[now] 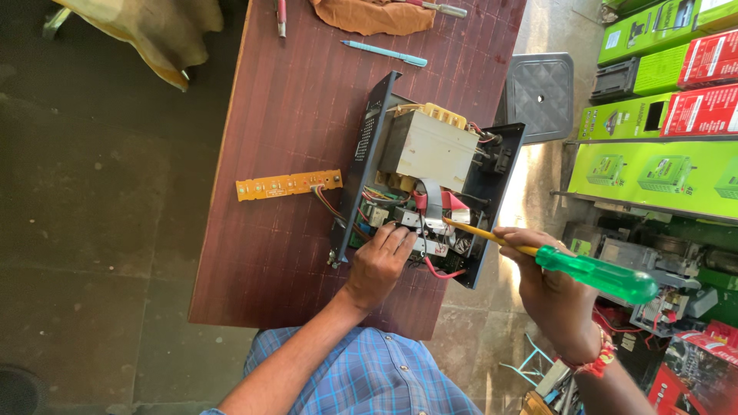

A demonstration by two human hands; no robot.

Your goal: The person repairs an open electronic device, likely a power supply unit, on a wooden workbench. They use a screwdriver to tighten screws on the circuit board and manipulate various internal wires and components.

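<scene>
**Head view: screwdriver angled into an opened power unit**

Head camera looks down on an open black power unit (pixel 430 180) lying on the reddish bench (pixel 284 115), near its right edge. The right hand (pixel 550 292) has its fingers wrapped tight around a green-handled screwdriver (pixel 592 274), whose shaft slants left into the wiring. The left hand (pixel 378 261) rests on the lower circuit parts, fingers curled, apparently steadying them; whether it grips anything I cannot tell. A yellow circuit strip (pixel 288 185) trails left on wires. Open bench lies to the left; green boxes (pixel 653 165) crowd the right.
</scene>
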